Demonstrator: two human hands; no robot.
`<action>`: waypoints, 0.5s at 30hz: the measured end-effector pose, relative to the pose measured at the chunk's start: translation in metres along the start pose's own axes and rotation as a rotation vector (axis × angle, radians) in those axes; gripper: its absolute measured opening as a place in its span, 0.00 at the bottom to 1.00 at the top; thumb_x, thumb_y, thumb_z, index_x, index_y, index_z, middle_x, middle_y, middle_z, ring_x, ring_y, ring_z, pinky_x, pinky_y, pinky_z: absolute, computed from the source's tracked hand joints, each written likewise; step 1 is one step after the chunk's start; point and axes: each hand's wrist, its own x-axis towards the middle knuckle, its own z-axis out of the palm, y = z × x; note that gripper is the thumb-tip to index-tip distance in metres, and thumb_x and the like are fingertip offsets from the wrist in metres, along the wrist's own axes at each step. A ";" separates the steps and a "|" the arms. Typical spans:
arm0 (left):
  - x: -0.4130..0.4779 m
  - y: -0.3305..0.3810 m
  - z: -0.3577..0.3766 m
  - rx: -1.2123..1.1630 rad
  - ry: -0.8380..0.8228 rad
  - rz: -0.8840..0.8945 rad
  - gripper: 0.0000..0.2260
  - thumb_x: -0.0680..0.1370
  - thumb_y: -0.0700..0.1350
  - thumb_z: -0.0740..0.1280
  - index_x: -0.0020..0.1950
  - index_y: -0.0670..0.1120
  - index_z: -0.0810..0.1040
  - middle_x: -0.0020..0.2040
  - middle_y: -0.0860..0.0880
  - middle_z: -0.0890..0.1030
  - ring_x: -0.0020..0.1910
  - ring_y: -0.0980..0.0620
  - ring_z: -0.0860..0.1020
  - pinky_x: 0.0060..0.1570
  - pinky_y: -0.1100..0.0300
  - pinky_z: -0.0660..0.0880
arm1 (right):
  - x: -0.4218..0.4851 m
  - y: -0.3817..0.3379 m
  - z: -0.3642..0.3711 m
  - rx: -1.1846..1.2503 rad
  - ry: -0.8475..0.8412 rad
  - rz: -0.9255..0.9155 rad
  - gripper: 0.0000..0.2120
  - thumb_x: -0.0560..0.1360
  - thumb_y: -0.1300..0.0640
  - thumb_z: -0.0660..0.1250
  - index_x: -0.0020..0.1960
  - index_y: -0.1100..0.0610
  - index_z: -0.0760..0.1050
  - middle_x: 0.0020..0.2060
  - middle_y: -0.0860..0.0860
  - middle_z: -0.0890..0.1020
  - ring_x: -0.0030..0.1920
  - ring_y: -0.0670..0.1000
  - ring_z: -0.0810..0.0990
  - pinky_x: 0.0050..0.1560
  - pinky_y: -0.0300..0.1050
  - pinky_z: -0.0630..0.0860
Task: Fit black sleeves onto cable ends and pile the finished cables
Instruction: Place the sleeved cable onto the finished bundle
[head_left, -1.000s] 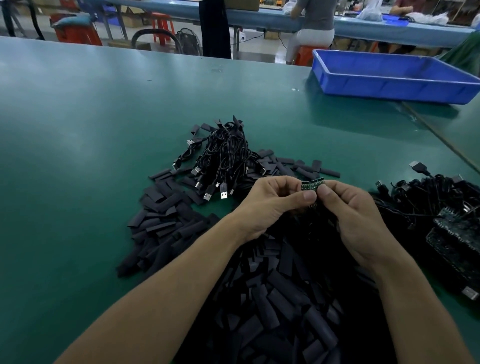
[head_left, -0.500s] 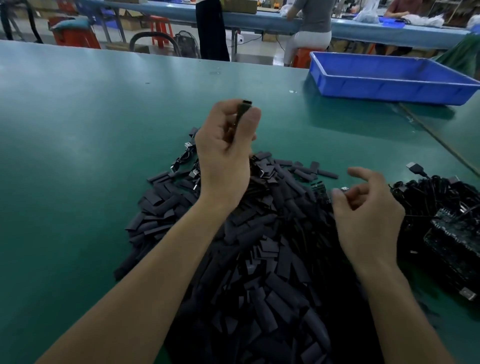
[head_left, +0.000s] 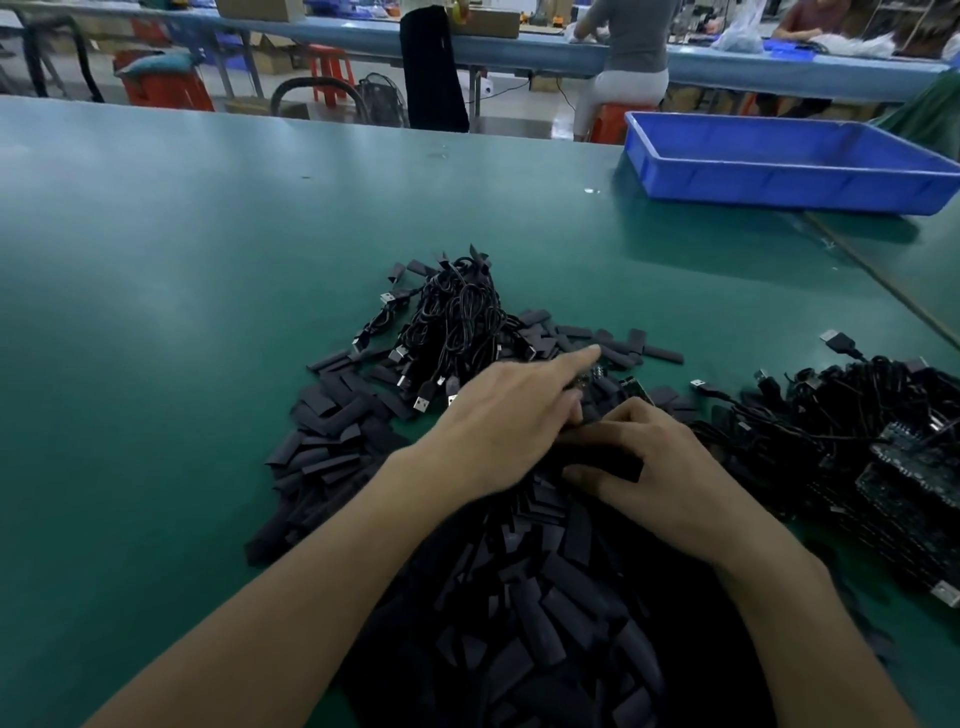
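left hand (head_left: 511, 415) flat with fingers straight on the heap of black sleeves (head_left: 519, 597), right hand (head_left: 660, 467) curled round a sleeve (head_left: 608, 462), cables (head_left: 457, 322) piled behind on the green table (head_left: 182, 312)

One wide camera sits on my head; it looks forward and down across the green worktop (head_left: 208, 312); my left grip (head_left: 509, 415) and right grip (head_left: 660, 467) lie near, low in frame; the far bench (head_left: 519, 47) runs along the top edge.

left hand (head_left: 511, 415) lowered, now empty, onto sleeve pile (head_left: 519, 597), right hand (head_left: 652, 467) moved in beside it
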 end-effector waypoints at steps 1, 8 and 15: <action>-0.003 -0.002 0.004 -0.064 0.003 -0.032 0.19 0.84 0.44 0.59 0.76 0.50 0.66 0.49 0.57 0.83 0.50 0.54 0.81 0.52 0.52 0.76 | 0.000 0.000 0.001 0.021 0.008 -0.012 0.14 0.72 0.42 0.71 0.58 0.34 0.80 0.48 0.40 0.73 0.52 0.43 0.72 0.53 0.42 0.70; -0.006 -0.013 0.029 -0.366 0.224 -0.175 0.02 0.81 0.44 0.68 0.52 0.48 0.77 0.44 0.55 0.83 0.43 0.60 0.81 0.46 0.62 0.78 | 0.002 -0.003 0.005 0.377 0.382 -0.045 0.09 0.69 0.56 0.78 0.41 0.43 0.83 0.38 0.47 0.79 0.38 0.44 0.77 0.40 0.30 0.71; -0.004 -0.018 0.032 -0.307 0.379 -0.180 0.03 0.78 0.43 0.73 0.49 0.49 0.85 0.45 0.55 0.78 0.46 0.60 0.77 0.46 0.74 0.71 | 0.005 0.001 0.009 0.498 0.498 0.047 0.08 0.79 0.57 0.68 0.46 0.47 0.71 0.35 0.45 0.83 0.30 0.44 0.81 0.34 0.32 0.75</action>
